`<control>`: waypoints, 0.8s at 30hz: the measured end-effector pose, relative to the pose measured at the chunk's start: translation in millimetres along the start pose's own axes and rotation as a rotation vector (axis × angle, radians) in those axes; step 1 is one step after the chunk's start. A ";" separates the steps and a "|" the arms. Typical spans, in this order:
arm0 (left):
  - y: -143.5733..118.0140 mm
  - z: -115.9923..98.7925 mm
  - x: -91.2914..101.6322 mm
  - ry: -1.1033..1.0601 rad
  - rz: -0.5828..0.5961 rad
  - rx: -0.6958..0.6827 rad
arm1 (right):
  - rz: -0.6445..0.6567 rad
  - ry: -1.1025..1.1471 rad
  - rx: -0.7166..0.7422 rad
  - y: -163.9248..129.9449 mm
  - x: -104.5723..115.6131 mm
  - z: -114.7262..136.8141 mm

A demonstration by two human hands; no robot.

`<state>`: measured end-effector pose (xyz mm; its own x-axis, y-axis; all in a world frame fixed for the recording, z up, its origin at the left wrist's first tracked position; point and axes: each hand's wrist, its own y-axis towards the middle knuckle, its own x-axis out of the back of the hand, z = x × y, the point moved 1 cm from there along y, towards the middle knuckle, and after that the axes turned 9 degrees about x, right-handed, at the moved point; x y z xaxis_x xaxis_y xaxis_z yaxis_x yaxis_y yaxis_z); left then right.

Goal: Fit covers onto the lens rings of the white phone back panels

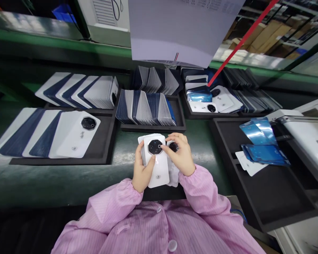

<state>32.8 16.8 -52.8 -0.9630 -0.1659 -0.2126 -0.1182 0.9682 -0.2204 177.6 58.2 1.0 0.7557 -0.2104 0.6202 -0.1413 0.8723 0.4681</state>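
Observation:
Above the green work surface, my left hand [143,171] holds a white phone back panel [159,169] by its left side, thumb across the front. A dark octagonal camera plate [155,146] with a pale rim sits near the panel's top. My right hand [180,152] is closed at the panel's upper right edge, its thumb tip touching the camera plate. Another white panel shows just behind the held one at its upper left. To the right, partly covered by my right hand, lies a further phone back panel [172,173] with a dark camera plate.
Black trays [102,141] to the left and a middle tray [180,114] hold rows of white and dark blue panels. Blue film-covered pieces [265,153] and white panels lie in the right tray [278,197]. A white sheet [175,31] and a red strip [241,44] hang ahead.

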 end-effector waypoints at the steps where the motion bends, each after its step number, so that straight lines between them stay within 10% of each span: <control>1: -0.5 0.4 0.4 0.027 -0.011 -0.027 | -0.006 0.019 -0.028 0.8 -2.3 -0.6; 16: -2.7 4.2 1.0 0.209 -0.030 -0.149 | 0.007 0.209 -0.139 -5.9 -6.5 -10.0; 24: 3.4 0.4 -0.9 0.076 -0.011 -0.052 | -0.028 -0.023 0.354 -16.7 -8.7 5.3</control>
<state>33.4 20.2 -53.7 -0.9769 -0.1636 -0.1376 -0.1391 0.9752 -0.1719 170.1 43.2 -8.9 0.7486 -0.2455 0.6158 -0.3366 0.6595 0.6721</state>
